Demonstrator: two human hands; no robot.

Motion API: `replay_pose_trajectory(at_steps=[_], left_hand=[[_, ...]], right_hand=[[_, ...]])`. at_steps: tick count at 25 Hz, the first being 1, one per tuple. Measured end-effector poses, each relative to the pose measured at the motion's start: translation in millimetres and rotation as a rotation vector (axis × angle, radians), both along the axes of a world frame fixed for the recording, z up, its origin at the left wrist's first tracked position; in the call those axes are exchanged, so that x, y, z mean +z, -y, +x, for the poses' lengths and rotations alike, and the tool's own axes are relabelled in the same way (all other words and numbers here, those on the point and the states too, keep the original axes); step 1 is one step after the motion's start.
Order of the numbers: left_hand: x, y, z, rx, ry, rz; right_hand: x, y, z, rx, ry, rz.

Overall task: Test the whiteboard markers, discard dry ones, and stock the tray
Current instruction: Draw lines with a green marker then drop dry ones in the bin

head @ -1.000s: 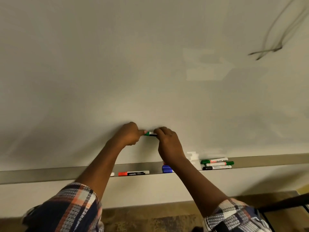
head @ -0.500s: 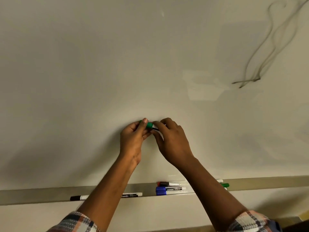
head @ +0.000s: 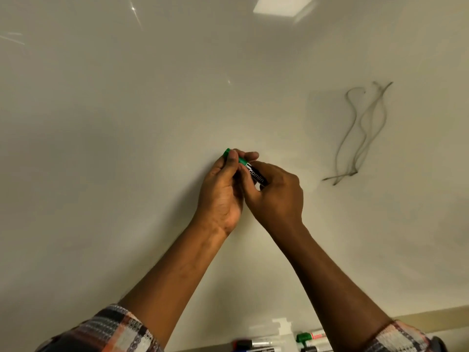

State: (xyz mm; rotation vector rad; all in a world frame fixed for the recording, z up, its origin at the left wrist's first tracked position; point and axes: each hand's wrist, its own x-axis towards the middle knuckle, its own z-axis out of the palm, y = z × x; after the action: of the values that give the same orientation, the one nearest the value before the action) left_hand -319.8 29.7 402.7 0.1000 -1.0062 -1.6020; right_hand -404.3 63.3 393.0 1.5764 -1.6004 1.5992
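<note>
A green-capped marker (head: 255, 174) with a black label is held up in front of the whiteboard (head: 127, 123). My left hand (head: 223, 194) grips its green cap end, which pokes out above the fingers. My right hand (head: 276, 196) is closed around the barrel. Whether the cap is on or partly off is hidden by the fingers. Several more markers (head: 284, 342) lie on the tray (head: 426, 316) at the bottom edge, partly hidden by my right arm.
Faint grey scribbled lines (head: 360, 138) mark the whiteboard to the right of my hands. A ceiling light reflects on the board at the top (head: 281, 6). Plaid sleeves show at the bottom corners.
My view has tilted upward, so the tray has slid to the bottom edge. Both hands rose with the green marker, which has turned from level to slanted, cap end up-left.
</note>
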Motion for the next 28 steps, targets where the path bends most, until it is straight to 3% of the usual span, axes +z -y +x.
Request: replay_pose_trajectory(at_steps=[12, 15, 19, 23, 26, 28], left_hand=[[84.3, -7.7, -46.2, -0.115, 0.084, -0.282], [100.5, -10.0, -54.9, -0.185, 0.147, -0.262], [111.9, -16.2, -70.4, -0.183, 0.058, -0.137], [116.3, -23.3, -81.6, -0.177, 0.009, -0.097], [119.1, -29.4, -82.0, -0.179, 0.067, -0.113], [120.7, -32.5, -82.7, -0.172, 0.089, -0.106]], right_hand=[[73.2, -13.7, -41.5, 0.202, 0.323, -0.088], [84.3, -16.5, -49.3, 0.149, 0.348, -0.08], [93.1, -19.6, -54.8, 0.133, 0.371, -0.056], [95.8, -22.2, -62.1, 0.237, 0.469, -0.1], [95.5, -27.6, -64.5, 0.378, 0.585, -0.103], [96.0, -29.3, -64.9, 0.362, 0.59, -0.089]])
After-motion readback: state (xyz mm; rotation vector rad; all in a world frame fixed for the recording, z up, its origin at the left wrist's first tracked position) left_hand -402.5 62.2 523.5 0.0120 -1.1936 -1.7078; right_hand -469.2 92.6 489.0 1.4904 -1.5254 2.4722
